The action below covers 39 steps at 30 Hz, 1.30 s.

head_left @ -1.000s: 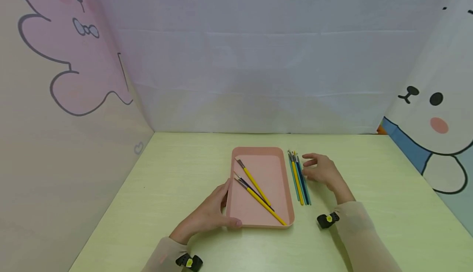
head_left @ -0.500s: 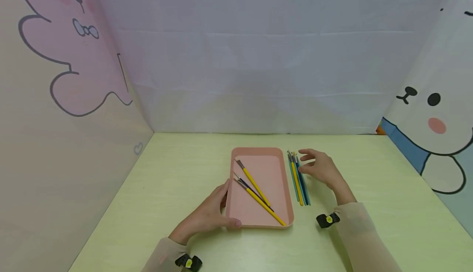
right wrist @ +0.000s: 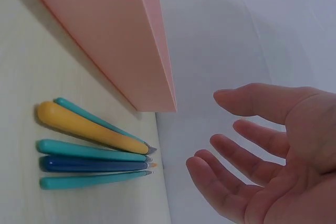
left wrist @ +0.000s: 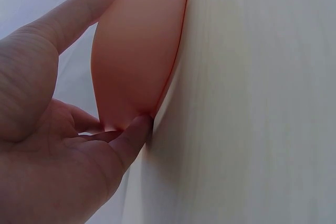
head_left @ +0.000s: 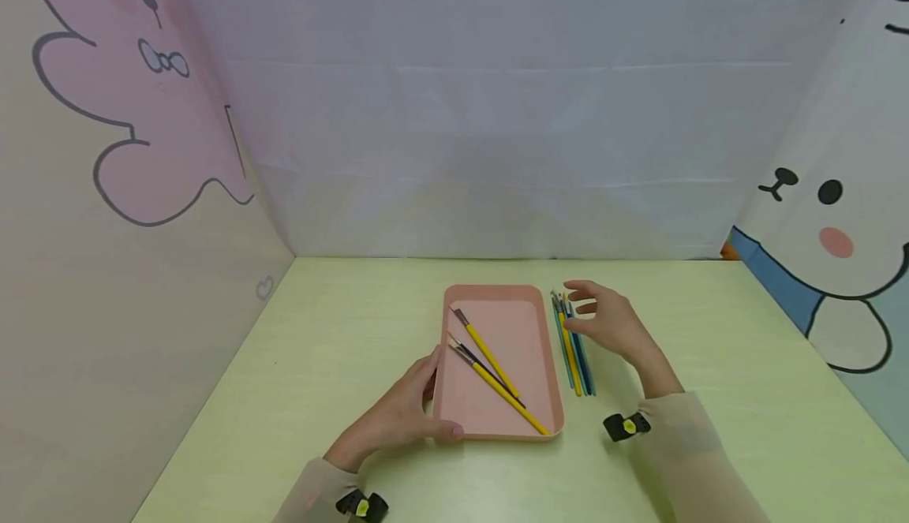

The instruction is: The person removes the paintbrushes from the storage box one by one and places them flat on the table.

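Right hand (head_left: pixel 614 322): fingers apart, now farther left, partly over loose paintbrushes (head_left: pixel 571 361) beside pink tray (head_left: pixel 511 334), pointing toward table (head_left: pixel 341 310) back edge; brushes within reach. Left hand (head_left: pixel 401 409): fingers gripping tray.

The right hand (head_left: pixel 612 324) shifts left and slightly forward from beside the brushes (head_left: pixel 571 361). Its fingertips (head_left: pixel 574 285) now hang above their far ends.

Diffuse light leaves a pale sheen on the near worktop (head_left: pixel 497 483), a faint shadow beside the right sleeve (head_left: pixel 692 444), a darker one by the left fingers (left wrist: pixel 131 140); both wrist views look dimmer.
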### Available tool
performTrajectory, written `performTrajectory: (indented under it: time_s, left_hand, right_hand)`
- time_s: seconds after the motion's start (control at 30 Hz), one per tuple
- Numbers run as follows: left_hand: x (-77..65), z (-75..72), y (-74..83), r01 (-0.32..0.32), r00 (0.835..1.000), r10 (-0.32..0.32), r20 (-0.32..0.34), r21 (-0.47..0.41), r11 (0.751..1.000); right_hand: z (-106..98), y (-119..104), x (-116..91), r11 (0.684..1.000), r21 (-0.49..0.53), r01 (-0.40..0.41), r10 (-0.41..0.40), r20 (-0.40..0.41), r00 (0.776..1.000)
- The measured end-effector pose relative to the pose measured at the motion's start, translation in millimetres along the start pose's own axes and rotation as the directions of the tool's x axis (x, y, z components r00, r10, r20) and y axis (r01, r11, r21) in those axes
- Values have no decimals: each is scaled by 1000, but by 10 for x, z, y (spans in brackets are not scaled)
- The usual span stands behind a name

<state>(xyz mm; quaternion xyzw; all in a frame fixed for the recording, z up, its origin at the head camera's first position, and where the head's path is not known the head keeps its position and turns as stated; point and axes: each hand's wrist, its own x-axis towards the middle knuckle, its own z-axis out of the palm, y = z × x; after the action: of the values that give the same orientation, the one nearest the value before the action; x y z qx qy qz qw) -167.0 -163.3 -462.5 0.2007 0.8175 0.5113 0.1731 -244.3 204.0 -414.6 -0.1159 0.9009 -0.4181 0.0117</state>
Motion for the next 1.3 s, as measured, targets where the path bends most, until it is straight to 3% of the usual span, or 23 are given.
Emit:
performTrajectory:
  time_s: [0.5, 0.8, 1.07, 1.3]
  left_hand:
    - [-18, -12, -39, 3, 1000, -2, -5, 20, 1000]
    - [-18, -28, 12, 2, 1000, -2, -6, 3, 1000]
    - [11, -45, -8, -22, 1000, 23, 7, -17, 1000]
    - [28, -49, -35, -68, 997, 70, 32, -53, 996]
  right_hand:
    - [166, -182, 12, 998, 14, 67, -67, 69, 995]
    - [329, -430, 153, 992, 15, 124, -125, 167, 978]
    - [519, -625, 341, 989, 141, 37, -80, 313, 946]
    - [690, -680, 477, 985, 171, -33, -32, 363, 931]
